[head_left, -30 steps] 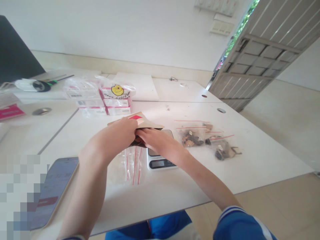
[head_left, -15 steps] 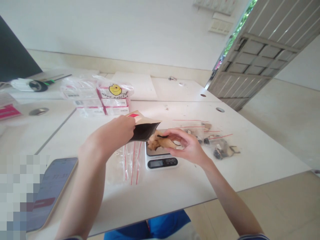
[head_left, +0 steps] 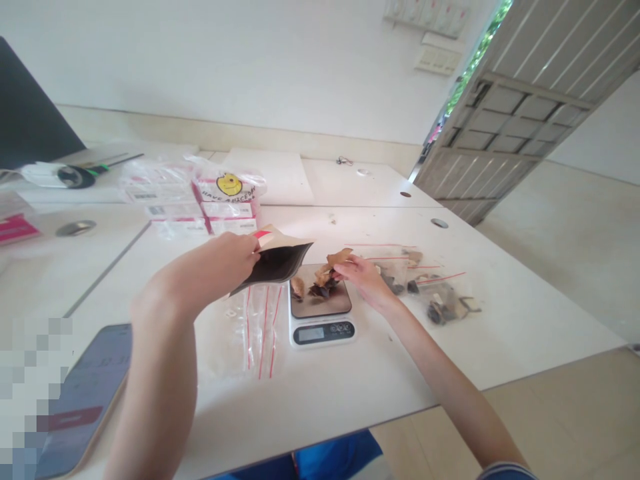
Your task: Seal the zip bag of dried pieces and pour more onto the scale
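Note:
My left hand [head_left: 227, 263] is closed on a kraft-paper pouch [head_left: 280, 262], its dark mouth gaping toward the scale. Right of the pouch, a white kitchen scale [head_left: 296, 333] stands on the table. Its metal plate carries several curled, dried brown pieces [head_left: 324, 288], dark on one side. A thin dried brown piece [head_left: 340, 256], at the plate's upper right, is pinched by my right hand [head_left: 364, 280]. The digits on the scale's display are too blurred to read.
Zip bags [head_left: 257, 333] with red seal lines lie left of the scale. Filled zip bags [head_left: 445, 303] lie to its right. A phone [head_left: 90, 400] rests at the lower left. Wrapped pink-white boxes [head_left: 227, 212] stand behind the pouch. The table [head_left: 400, 373] has its front edge nearby.
My left hand and the pouch have shifted slightly left. My right hand has drawn back and up, with a thin piece at its fingertips; the pieces on the plate now show more fully.

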Motion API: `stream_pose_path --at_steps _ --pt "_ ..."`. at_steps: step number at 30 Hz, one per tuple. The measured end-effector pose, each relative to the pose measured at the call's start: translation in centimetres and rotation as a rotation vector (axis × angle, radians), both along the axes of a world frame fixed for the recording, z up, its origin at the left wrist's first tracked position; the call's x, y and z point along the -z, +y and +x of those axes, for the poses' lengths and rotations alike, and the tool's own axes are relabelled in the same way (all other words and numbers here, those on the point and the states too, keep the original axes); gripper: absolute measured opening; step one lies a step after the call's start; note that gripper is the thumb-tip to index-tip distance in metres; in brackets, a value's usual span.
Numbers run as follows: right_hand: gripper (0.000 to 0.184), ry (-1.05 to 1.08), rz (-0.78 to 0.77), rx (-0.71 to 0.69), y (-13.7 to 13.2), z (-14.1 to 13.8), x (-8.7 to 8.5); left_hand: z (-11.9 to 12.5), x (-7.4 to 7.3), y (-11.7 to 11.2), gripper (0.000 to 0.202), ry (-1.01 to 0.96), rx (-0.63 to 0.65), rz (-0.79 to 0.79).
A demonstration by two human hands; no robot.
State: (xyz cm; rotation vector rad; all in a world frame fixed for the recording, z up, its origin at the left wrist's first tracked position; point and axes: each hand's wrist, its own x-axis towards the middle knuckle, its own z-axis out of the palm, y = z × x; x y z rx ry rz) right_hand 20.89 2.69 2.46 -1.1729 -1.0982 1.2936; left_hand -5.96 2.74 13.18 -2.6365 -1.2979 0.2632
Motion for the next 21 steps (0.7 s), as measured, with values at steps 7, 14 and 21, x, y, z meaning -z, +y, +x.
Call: stream_pose_path --at_steps 7,14,21 --pt "0.032 -0.258 -0.091 0.016 1.5 -0.8 0.3 0.6 -0.9 -0.5 0.036 0.25 0.054 0.044" --pt "0.029 -0.611 0.162 0.044 2.0 -0.5 1.5 0.2 -0.6 0.1 0.038 0.142 0.033 -0.007" --pt "0.038 -0.579 0.222 0.12 0.2 1.3 2.0 0.4 -0.6 -0.3 0.037 0.086 0.006 0.001"
